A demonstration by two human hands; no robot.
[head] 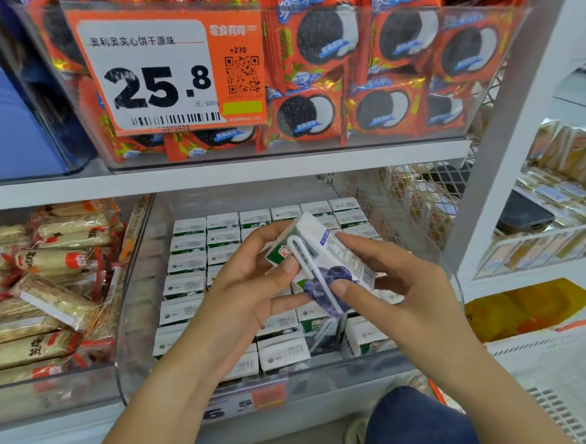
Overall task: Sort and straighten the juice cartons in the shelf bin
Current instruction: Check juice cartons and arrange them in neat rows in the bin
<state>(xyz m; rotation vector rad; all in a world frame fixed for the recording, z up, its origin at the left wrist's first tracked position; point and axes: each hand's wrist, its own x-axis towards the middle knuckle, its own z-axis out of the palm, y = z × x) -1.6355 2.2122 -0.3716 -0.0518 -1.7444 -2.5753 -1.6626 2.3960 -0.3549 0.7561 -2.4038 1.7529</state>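
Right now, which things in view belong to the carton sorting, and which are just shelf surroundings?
In the job: white blueberry-print juice carton, held by left hand and right hand; upright white cartons; clear plastic shelf bin.

Not in the job: red cookie packets; orange price tag; beige snack bars.

hands point(260, 281): 2 | held carton point(323, 261): 1 | price sign point(163, 73): 1
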